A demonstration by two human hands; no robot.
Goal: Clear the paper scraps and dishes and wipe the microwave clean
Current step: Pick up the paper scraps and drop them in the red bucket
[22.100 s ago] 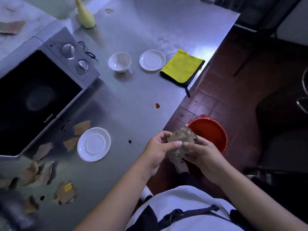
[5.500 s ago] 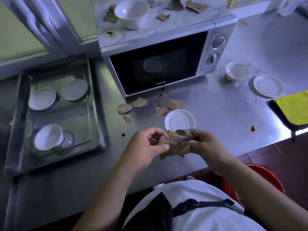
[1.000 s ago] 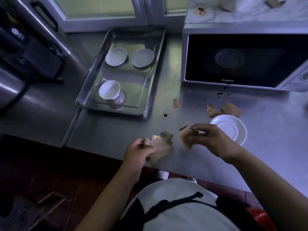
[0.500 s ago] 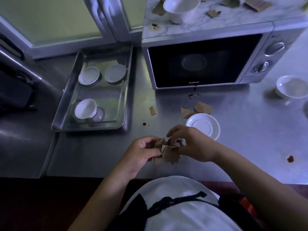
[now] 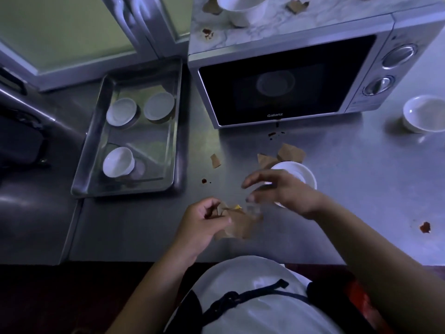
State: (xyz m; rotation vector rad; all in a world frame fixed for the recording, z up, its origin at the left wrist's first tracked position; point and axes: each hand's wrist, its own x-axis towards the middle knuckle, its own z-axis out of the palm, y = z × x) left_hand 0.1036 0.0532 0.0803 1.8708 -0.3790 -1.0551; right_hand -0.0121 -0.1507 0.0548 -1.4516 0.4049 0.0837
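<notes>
Half a second on, the right hand (image 5: 284, 191) has let go of the bundle of paper scraps (image 5: 240, 224) and pulled away toward the saucer (image 5: 304, 175). It now hovers over the saucer's near edge, blurred, fingers spread and holding nothing. The left hand (image 5: 204, 220) alone grips the bundle, fingers and thumb curled round its left side, just above the front part of the steel counter (image 5: 349, 189).

Two brown scraps (image 5: 287, 153) lie touching the far rim of the saucer, and one small scrap (image 5: 215, 161) sits apart to their left. Behind them stands the microwave (image 5: 277, 88), door closed, with dark drips (image 5: 275, 134) on the counter below its front edge. On its marbled top are a white bowl (image 5: 243, 7) and more torn paper (image 5: 295, 6).

Left of the microwave, a metal tray (image 5: 178, 131) holds two small plates and a cup. Another white bowl (image 5: 426, 114) rests on the counter at the far right, and a reddish stain (image 5: 425, 227) marks the surface near the right forearm.
</notes>
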